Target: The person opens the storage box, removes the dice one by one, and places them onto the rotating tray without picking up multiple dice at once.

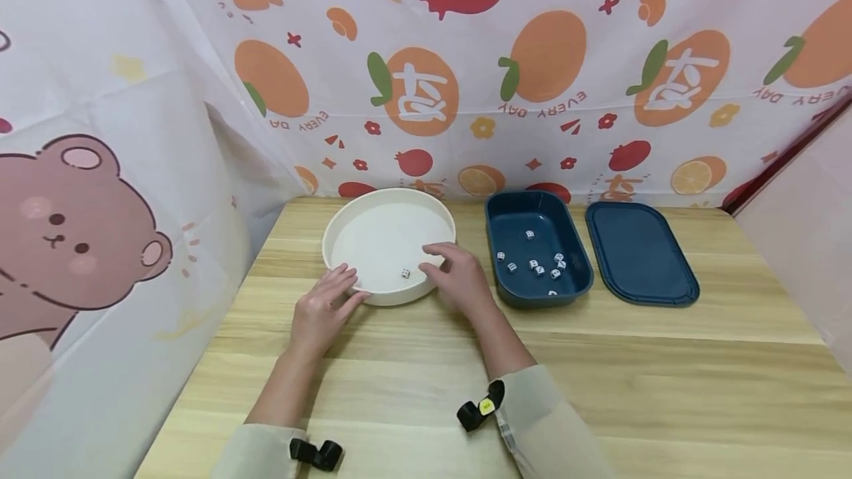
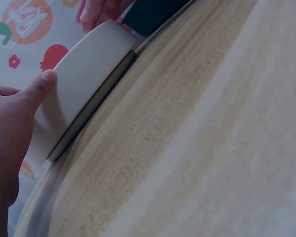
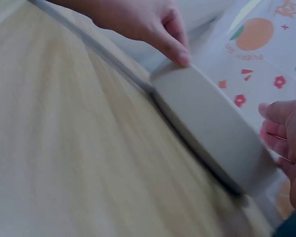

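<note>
In the head view, a die (image 1: pixel 405 273) lies inside the tray (image 1: pixel 382 242), toward its right front rim; from the right hand (image 1: pixel 458 279), the nearer one, it is toward the tray's middle. Right of the tray, a box (image 1: pixel 526 299) contains several dice (image 1: pixel 540 271). In the left wrist view, the left hand (image 2: pixel 10 131) pinches the tray's rim. In the right wrist view, the right hand's grip is parted, holding nothing.

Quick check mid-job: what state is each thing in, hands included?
Round white tray: upright, open side up
Single white die: lying loose in the tray
Navy container: upright, uncovered
White dice: loose, scattered in the container
Navy lid: off, lying flat
Left hand: gripping the tray's rim
Right hand: at the tray's right side, thumb and forefinger apart
</note>
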Demonstrator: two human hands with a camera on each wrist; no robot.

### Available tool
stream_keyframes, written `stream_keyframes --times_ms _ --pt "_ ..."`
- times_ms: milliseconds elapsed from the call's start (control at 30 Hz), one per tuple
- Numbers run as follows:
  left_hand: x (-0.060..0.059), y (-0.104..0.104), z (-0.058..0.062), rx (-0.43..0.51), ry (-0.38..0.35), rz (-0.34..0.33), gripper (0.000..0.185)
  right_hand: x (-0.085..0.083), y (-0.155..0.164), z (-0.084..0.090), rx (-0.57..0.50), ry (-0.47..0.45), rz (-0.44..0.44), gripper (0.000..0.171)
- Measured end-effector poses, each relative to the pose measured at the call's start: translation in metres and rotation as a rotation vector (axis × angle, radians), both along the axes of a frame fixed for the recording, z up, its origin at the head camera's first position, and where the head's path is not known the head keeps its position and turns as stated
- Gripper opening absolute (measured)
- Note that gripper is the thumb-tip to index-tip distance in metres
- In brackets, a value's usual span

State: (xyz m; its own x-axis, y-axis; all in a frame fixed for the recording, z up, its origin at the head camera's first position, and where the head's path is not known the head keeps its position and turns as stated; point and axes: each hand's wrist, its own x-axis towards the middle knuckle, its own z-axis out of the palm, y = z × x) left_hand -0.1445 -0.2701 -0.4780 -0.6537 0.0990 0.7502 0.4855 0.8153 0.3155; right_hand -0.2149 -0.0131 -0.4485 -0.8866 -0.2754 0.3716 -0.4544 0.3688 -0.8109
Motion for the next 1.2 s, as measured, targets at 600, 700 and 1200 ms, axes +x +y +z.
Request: stream_keyframes --times_ms 600,700,1200 --pt "-0.002 0.0 0.001 0.018 0.007 -0.006 0.04 -0.022 0.111 0.025 0.091 -0.087 -0.22 0.032" --pt "-0.002 0.001 0.002 0.018 0.009 -0.008 0.04 -0.026 0.127 0.021 0.187 -0.161 -0.244 0.034" --pt "-0.002 0.001 0.002 0.019 -0.004 -0.008 0.04 -0.033 0.125 0.01 0.516 -0.361 -0.18 0.033"
